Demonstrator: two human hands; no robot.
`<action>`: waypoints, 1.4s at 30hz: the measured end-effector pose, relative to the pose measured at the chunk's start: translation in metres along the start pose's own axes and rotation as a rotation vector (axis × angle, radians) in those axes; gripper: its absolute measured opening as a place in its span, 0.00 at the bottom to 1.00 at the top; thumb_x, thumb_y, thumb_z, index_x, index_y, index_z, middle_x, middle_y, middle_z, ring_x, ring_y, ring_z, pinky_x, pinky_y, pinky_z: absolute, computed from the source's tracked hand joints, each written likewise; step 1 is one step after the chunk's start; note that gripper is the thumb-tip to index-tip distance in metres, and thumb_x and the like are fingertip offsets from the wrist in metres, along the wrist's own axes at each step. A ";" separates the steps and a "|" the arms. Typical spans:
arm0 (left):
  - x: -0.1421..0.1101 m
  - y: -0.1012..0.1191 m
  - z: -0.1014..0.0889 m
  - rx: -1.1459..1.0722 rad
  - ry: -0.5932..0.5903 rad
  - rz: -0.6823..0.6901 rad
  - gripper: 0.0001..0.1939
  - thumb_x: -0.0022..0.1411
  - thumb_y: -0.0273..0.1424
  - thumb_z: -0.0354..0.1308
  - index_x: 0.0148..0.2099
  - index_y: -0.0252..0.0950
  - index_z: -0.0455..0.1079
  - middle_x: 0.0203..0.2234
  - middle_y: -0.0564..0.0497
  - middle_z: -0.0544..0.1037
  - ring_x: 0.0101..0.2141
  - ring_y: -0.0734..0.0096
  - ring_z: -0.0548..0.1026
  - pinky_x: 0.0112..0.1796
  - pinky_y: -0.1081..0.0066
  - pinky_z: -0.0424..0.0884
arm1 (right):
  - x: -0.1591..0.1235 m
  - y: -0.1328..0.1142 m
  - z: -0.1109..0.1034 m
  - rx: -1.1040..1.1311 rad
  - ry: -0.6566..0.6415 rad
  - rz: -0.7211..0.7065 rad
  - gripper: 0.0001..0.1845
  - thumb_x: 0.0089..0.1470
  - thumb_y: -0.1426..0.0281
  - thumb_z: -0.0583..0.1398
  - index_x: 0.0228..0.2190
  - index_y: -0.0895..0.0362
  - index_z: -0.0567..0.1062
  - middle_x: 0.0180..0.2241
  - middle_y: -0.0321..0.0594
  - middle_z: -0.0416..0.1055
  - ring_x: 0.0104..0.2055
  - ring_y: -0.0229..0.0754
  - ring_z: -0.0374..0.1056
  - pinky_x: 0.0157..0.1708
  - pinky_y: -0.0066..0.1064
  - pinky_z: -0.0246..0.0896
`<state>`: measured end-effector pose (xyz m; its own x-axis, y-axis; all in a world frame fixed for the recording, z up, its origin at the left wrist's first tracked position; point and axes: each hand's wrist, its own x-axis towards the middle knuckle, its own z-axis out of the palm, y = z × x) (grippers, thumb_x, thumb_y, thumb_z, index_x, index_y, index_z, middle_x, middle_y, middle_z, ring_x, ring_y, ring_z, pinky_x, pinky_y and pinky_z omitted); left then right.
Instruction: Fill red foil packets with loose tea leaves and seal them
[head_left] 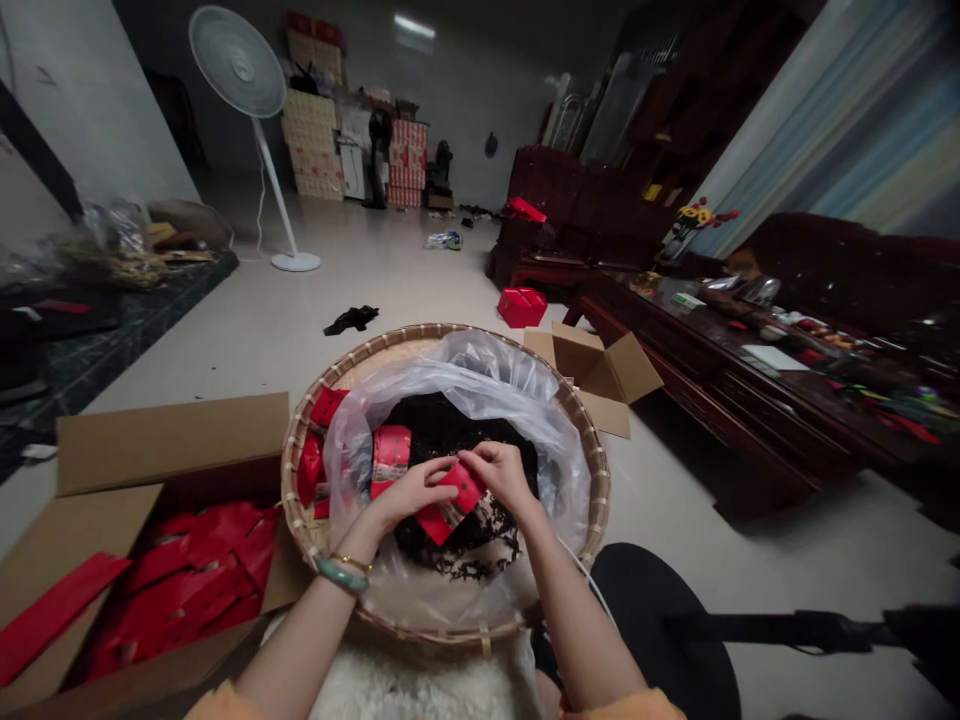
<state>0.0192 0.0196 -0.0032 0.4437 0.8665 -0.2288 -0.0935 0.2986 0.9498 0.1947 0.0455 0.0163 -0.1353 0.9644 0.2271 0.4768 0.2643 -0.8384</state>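
My left hand [421,491] and my right hand [504,473] both hold a small red packet [463,490] above a round bamboo basket [598,480]. The left fingers grip its left side, and the right fingertips pinch its upper edge. Whether the packet is open or sealed I cannot tell. Clear plastic sheeting [457,375] lines the basket, and loose dark material [427,415] like dried leaves lies in it. Another red packet [391,448] with a printed band rests just left of my hands. More red packets [311,465] are tucked between the plastic and the basket's left side.
An opened carton [172,430] full of red packets [202,565] stands left of the basket. Beyond the basket's right are a smaller open carton [592,365], a red box [523,307] and a cluttered dark wooden table [720,370]. A round black base [660,630] stands at lower right.
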 end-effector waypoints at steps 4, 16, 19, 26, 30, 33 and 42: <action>0.004 -0.006 0.016 -0.068 0.026 -0.097 0.21 0.44 0.37 0.68 0.37 0.29 0.69 0.25 0.46 0.78 0.26 0.65 0.77 0.30 0.69 0.72 | 0.000 0.013 -0.001 -0.179 0.004 0.047 0.23 0.56 0.57 0.52 0.24 0.59 0.77 0.20 0.36 0.68 0.24 0.36 0.62 0.24 0.25 0.52; -0.001 -0.007 0.016 -0.262 0.155 -0.072 0.23 0.41 0.38 0.69 0.38 0.31 0.68 0.29 0.47 0.79 0.27 0.66 0.78 0.28 0.73 0.72 | -0.022 0.062 -0.028 -0.656 -0.003 0.331 0.29 0.47 0.69 0.61 0.52 0.62 0.65 0.46 0.53 0.66 0.47 0.51 0.66 0.44 0.36 0.60; -0.002 -0.008 0.011 -0.234 0.151 -0.078 0.23 0.43 0.37 0.69 0.39 0.31 0.68 0.30 0.46 0.79 0.28 0.64 0.78 0.30 0.70 0.73 | -0.019 0.054 -0.046 -0.261 -0.008 0.282 0.29 0.47 0.65 0.62 0.51 0.61 0.67 0.48 0.50 0.68 0.50 0.50 0.65 0.49 0.37 0.58; -0.002 -0.008 0.016 -0.220 0.103 -0.056 0.22 0.42 0.36 0.69 0.38 0.30 0.70 0.29 0.46 0.79 0.28 0.66 0.78 0.31 0.70 0.73 | -0.019 0.006 -0.066 -0.013 -0.285 0.125 0.29 0.38 0.61 0.68 0.45 0.58 0.75 0.44 0.45 0.73 0.46 0.49 0.68 0.47 0.39 0.60; -0.003 -0.008 0.022 -0.187 0.068 -0.090 0.22 0.41 0.35 0.70 0.37 0.30 0.69 0.26 0.47 0.78 0.26 0.66 0.78 0.29 0.70 0.72 | -0.016 -0.003 -0.053 -0.042 -0.300 0.081 0.24 0.41 0.63 0.67 0.42 0.57 0.76 0.42 0.44 0.75 0.44 0.49 0.69 0.46 0.38 0.60; -0.003 -0.011 0.022 -0.197 0.078 -0.096 0.23 0.40 0.35 0.70 0.37 0.31 0.69 0.26 0.48 0.78 0.26 0.66 0.78 0.30 0.70 0.72 | -0.013 -0.003 -0.046 -0.045 -0.300 0.076 0.19 0.43 0.65 0.66 0.39 0.56 0.78 0.39 0.42 0.76 0.42 0.47 0.70 0.44 0.36 0.61; -0.004 -0.013 0.018 -0.197 0.052 -0.080 0.22 0.43 0.36 0.69 0.39 0.30 0.69 0.28 0.48 0.78 0.27 0.66 0.78 0.32 0.69 0.73 | -0.012 -0.002 -0.043 -0.103 -0.260 0.045 0.16 0.44 0.66 0.65 0.37 0.57 0.79 0.34 0.41 0.76 0.36 0.44 0.69 0.38 0.32 0.60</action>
<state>0.0346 0.0054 -0.0104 0.4106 0.8549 -0.3169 -0.2344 0.4349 0.8694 0.2327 0.0334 0.0364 -0.3242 0.9449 0.0449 0.5714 0.2335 -0.7867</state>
